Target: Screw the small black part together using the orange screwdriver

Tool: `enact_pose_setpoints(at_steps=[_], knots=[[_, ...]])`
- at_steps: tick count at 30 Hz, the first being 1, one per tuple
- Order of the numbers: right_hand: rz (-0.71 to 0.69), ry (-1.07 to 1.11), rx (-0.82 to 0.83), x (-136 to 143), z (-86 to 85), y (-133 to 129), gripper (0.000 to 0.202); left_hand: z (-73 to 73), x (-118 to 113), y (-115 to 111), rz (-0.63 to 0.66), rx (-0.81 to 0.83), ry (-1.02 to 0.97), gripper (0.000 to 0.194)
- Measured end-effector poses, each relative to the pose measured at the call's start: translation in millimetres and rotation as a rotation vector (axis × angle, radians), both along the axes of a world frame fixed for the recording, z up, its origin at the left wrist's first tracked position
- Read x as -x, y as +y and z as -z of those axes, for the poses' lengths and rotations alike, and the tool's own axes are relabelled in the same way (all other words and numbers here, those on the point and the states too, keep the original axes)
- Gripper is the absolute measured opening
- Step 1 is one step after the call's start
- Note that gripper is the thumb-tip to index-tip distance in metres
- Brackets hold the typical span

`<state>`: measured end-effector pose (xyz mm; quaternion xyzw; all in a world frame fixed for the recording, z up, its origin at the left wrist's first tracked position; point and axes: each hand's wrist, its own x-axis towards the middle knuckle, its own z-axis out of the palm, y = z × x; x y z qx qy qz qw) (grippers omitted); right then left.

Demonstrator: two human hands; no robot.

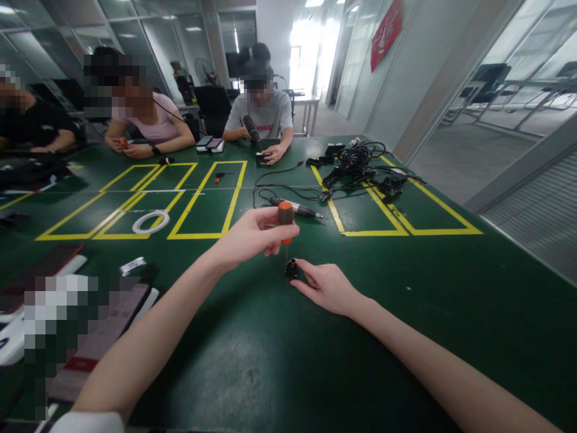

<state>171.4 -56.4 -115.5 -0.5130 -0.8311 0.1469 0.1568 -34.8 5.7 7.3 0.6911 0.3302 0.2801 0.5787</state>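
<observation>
while left hand (253,233) grips screwdriver (285,214), right hand (332,290) pinches black part (291,270).

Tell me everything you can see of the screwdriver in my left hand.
The screwdriver has a dark handle with an orange top and orange at its lower end, plastic by its look. A thin shaft, seemingly metal, points down. It stands nearly upright over the green table, gripped by the left hand. Its tip is at the small black part; whether they touch is unclear.

Glass partitions (161,45) and a power screwdriver (308,211) on a green table (473,294) suggest an office-like workshop.
</observation>
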Motion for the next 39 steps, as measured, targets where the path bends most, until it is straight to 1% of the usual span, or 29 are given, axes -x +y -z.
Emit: enact_pose_setpoints(at_steps=[2,5,7,9,12,13,15,17,19,21,24,28,31,36,39], knots=[[0.003,0.003,0.004,0.1,-0.3,-0.2,0.036,1.4,-0.7,1.0,0.042,-0.029,0.017,0.035],[0.007,-0.003,0.010,0.6,-1.4,-0.6,0.035,3.8,-0.1,2.9,0.122,-0.030,0.027,0.031],[0.009,-0.010,0.012,1.0,-2.7,-0.8,0.035,4.6,1.3,2.9,0.134,-0.067,0.042,0.034],[0.013,-0.015,0.021,1.5,-4.3,-1.0,0.035,4.4,2.7,1.1,0.086,-0.194,0.080,0.046],[0.018,-0.022,0.043,2.1,-6.7,-1.2,0.036,3.9,3.1,-3.2,-0.048,-0.458,0.166,0.076],[0.019,-0.022,0.048,2.3,-7.3,-1.3,0.036,4.0,2.7,-4.4,-0.083,-0.526,0.195,0.083],[0.023,-0.021,0.050,2.7,-7.8,-1.4,0.036,5.0,1.8,-5.3,-0.124,-0.630,0.249,0.086],[0.026,-0.022,0.051,3.0,-7.6,-1.5,0.036,6.4,1.5,-4.4,-0.133,-0.693,0.301,0.081],[0.027,-0.027,0.046,3.0,-6.8,-1.5,0.036,7.2,2.3,-2.7,-0.116,-0.726,0.344,0.073],[0.025,-0.033,0.039,2.8,-5.9,-1.3,0.037,6.9,4.2,-1.2,-0.089,-0.758,0.367,0.070],[0.015,-0.030,0.029,1.9,-4.5,-0.8,0.036,4.9,7.3,-0.4,-0.048,-0.811,0.376,0.074],[0.005,-0.014,0.014,1.0,-3.8,-0.3,0.035,3.0,8.1,-0.9,-0.015,-0.794,0.355,0.080],[0.011,-0.024,0.027,1.0,-4.7,-0.4,0.036,2.9,6.6,-0.4,-0.028,-0.800,0.373,0.080],[0.011,-0.027,0.042,1.5,-7.6,-0.8,0.036,2.4,4.3,0.4,-0.082,-0.847,0.426,0.076],[0.019,-0.030,0.047,1.9,-9.5,-1.2,0.035,1.3,4.3,-1.2,-0.085,-0.849,0.467,0.074]])
